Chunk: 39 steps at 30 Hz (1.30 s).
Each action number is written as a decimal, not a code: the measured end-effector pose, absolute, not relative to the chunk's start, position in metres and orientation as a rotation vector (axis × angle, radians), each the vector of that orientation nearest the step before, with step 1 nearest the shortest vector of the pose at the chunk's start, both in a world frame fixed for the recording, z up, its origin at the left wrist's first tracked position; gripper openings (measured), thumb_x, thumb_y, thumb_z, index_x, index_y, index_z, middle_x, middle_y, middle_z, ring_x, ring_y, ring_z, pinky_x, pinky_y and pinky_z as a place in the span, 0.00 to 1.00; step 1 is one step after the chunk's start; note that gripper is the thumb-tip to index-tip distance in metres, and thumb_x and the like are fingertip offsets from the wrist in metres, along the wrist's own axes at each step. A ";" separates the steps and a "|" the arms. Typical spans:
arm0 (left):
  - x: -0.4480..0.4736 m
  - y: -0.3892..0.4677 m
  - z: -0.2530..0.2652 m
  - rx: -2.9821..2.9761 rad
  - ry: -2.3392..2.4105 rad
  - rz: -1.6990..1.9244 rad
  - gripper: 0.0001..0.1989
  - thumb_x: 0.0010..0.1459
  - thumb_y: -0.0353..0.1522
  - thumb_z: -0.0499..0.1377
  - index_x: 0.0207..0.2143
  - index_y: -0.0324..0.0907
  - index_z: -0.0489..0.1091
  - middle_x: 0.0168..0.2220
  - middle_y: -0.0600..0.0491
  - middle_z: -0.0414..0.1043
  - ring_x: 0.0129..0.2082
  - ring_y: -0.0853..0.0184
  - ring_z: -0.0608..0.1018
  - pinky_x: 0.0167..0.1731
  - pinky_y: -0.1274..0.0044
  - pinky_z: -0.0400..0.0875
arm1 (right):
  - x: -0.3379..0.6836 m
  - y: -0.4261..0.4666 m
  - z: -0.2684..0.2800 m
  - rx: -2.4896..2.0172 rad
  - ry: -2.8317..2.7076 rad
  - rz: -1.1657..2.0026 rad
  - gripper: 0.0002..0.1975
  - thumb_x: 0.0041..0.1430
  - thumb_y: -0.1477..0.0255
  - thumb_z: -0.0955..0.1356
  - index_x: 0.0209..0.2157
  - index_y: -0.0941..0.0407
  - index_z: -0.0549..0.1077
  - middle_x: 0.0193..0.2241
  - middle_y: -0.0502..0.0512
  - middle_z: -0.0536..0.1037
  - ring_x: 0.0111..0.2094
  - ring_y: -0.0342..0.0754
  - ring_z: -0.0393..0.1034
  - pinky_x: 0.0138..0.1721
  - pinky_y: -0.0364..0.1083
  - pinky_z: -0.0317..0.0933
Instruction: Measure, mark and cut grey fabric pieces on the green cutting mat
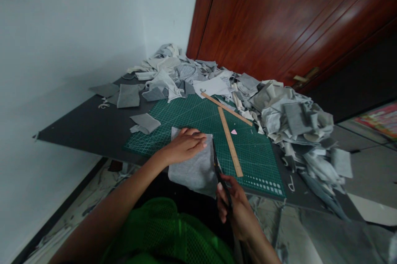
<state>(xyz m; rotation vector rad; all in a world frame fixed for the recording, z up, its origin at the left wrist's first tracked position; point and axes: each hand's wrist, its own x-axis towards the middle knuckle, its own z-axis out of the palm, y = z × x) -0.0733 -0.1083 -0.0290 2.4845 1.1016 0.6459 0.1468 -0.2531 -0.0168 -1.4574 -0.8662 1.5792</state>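
Grey cloth (192,171); black scissors (218,173); green mat (251,152), pale grid.

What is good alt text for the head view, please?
A left hand rests on a roughly square grey cloth while the right hand holds black scissors along the cloth's right edge, near a green gridded cutting mat's front. Two straight wood-coloured rulers lie beyond, with heaps of grey and white fabric scraps behind.
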 end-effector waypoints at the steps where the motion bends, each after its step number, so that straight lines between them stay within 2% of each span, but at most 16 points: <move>1: -0.073 -0.108 -0.030 2.486 1.101 0.651 0.23 0.77 0.43 0.42 0.57 0.49 0.72 0.61 0.55 0.74 0.61 0.59 0.69 0.57 0.65 0.56 | 0.147 -0.252 -0.016 -1.457 -0.867 1.590 0.37 0.46 0.46 0.79 0.48 0.52 0.66 0.22 0.37 0.67 0.14 0.35 0.55 0.11 0.36 0.55; 9: -0.074 -0.108 -0.030 2.508 1.115 0.644 0.22 0.77 0.43 0.42 0.56 0.48 0.72 0.61 0.55 0.74 0.61 0.60 0.69 0.58 0.66 0.56 | 0.143 -0.239 -0.015 -1.435 -0.862 1.580 0.39 0.43 0.45 0.80 0.47 0.53 0.64 0.21 0.36 0.67 0.14 0.34 0.55 0.11 0.35 0.55; 18: -0.074 -0.109 -0.028 2.486 1.110 0.624 0.23 0.77 0.43 0.41 0.58 0.48 0.72 0.62 0.55 0.73 0.62 0.59 0.68 0.57 0.65 0.57 | 0.144 -0.234 -0.015 -1.448 -0.939 1.572 0.40 0.45 0.44 0.79 0.49 0.53 0.64 0.21 0.36 0.67 0.13 0.35 0.55 0.11 0.36 0.55; 29: -0.074 -0.109 -0.029 2.482 1.121 0.621 0.24 0.77 0.44 0.41 0.59 0.49 0.71 0.63 0.55 0.72 0.63 0.59 0.68 0.59 0.66 0.56 | 0.143 -0.231 -0.012 -1.428 -0.929 1.568 0.36 0.45 0.46 0.79 0.45 0.52 0.66 0.22 0.37 0.67 0.13 0.35 0.56 0.12 0.37 0.56; 39: -0.074 -0.109 -0.029 2.485 1.107 0.649 0.23 0.77 0.44 0.42 0.60 0.50 0.71 0.61 0.55 0.73 0.62 0.59 0.68 0.58 0.66 0.57 | 0.142 -0.233 -0.011 -1.412 -0.931 1.550 0.35 0.48 0.48 0.79 0.48 0.53 0.67 0.21 0.37 0.66 0.14 0.36 0.56 0.13 0.37 0.54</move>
